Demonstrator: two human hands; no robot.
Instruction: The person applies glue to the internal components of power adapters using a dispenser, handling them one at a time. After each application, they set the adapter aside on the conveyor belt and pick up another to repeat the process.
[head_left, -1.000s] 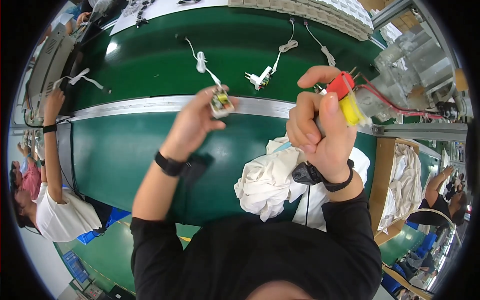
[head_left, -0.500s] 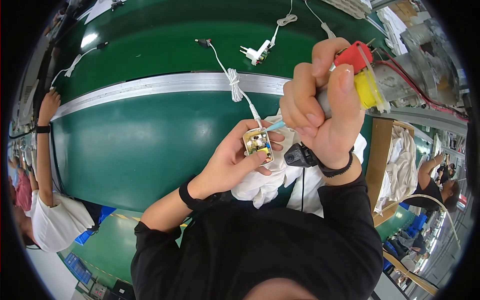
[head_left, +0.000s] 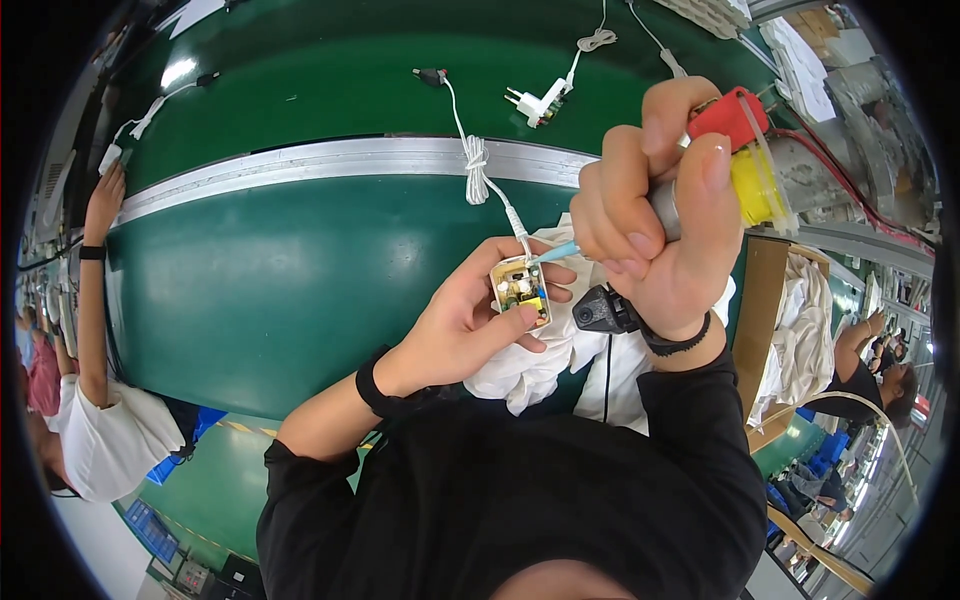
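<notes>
My left hand holds an open white power adapter housing, its thumb along the lower edge. Inside show a circuit board and small parts, one of them yellow. A bundled white cord runs from the housing's top to a black connector on the far surface. Raised at the right, my right hand is wrapped round a grey cylindrical dispenser with a red switch piece and yellow band. Its blue tapered nozzle points left, the tip at the housing's upper right edge; whether it touches cannot be told.
A metal rail crosses the green work surface. Beyond it lie an adapter with a two-pin plug and more corded pieces. White cloth lies under my hands. A cardboard box stands at right. At left, a co-worker's hand reaches a white piece.
The corded pieces beyond the rail have shifted right. My right hand and dispenser have moved slightly right, while the nozzle tip stays by the housing. The co-worker's hand has moved slightly farther away.
</notes>
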